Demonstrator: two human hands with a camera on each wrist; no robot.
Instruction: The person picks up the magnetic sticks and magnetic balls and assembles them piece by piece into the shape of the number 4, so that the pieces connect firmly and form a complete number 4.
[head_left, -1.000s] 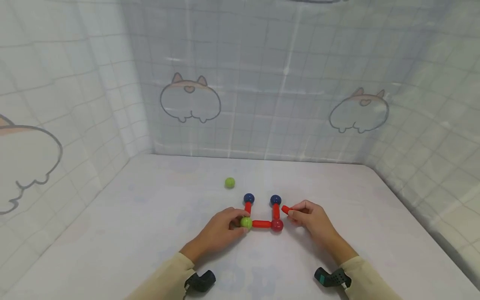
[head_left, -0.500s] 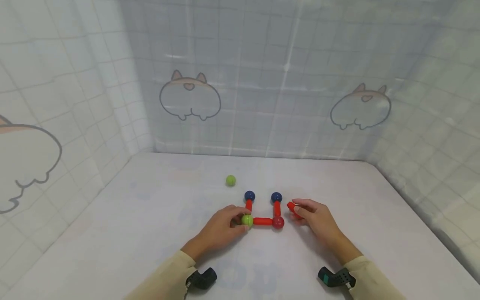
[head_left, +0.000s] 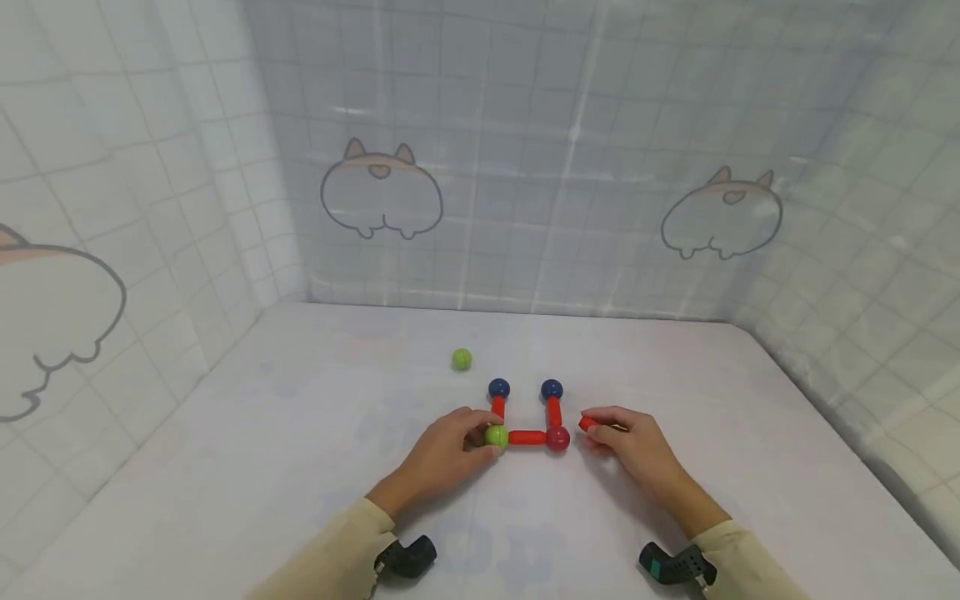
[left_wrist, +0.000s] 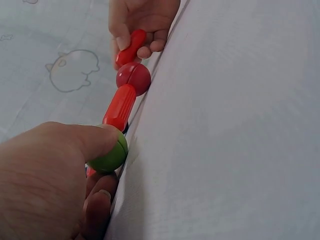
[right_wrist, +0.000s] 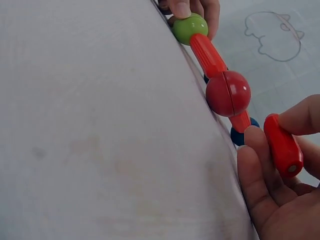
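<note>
My left hand [head_left: 450, 454] grips a green ball [head_left: 497, 436], thumb and fingers on either side. A red rod [head_left: 527, 437] runs from that ball to a red ball [head_left: 557, 438] on the right. From each of these balls another red rod leads back to a blue ball, the left blue ball [head_left: 498, 388] and the right blue ball [head_left: 552, 390], so the pieces form a U. My right hand [head_left: 630, 442] pinches a loose red rod [right_wrist: 283, 146] just right of the red ball. A small metallic disc shows in the rod's end in the right wrist view.
A second green ball [head_left: 461, 359] lies alone on the white table [head_left: 337, 375], behind the U. Tiled-pattern curtains [head_left: 510, 167] with cartoon animals surround the table at the back and both sides. Black wrist cameras sit on both sleeves.
My right hand has drawn slightly right, away from the right-hand blue ball and the red ball, and the loose rod has turned in its fingers. My left hand stays on the green ball.
</note>
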